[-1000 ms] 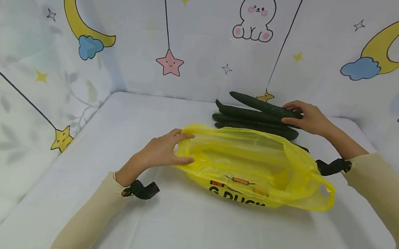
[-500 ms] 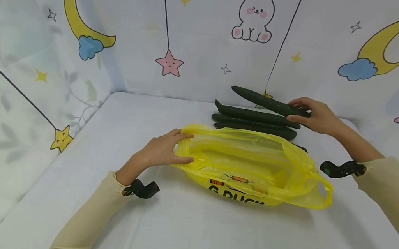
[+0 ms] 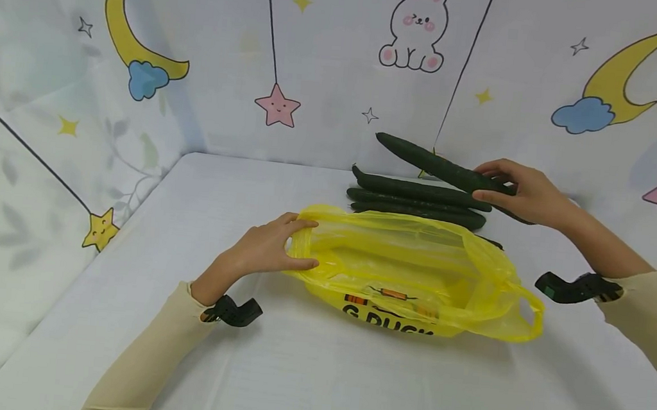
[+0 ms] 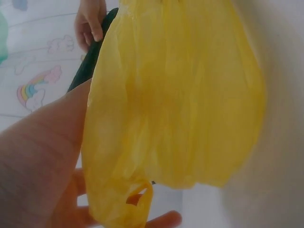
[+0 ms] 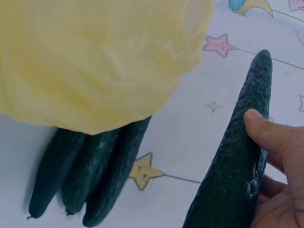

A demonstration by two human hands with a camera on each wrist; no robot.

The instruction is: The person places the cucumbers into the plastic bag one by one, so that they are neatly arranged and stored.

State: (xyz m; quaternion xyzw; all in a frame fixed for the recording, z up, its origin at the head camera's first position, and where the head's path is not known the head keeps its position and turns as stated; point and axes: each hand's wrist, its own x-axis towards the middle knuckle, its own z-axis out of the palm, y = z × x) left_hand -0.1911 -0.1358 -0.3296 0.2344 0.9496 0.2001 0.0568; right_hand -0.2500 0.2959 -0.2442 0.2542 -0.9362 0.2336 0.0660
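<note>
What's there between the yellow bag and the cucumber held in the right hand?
In the head view, three other cucumbers lie side by side between the yellow bag and the cucumber in the right hand.

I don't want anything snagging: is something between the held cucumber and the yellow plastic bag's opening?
Yes: the lying cucumbers and the yellow plastic bag's far rim. The right hand holds its cucumber beyond both, so lifting it over them probably works.
</note>
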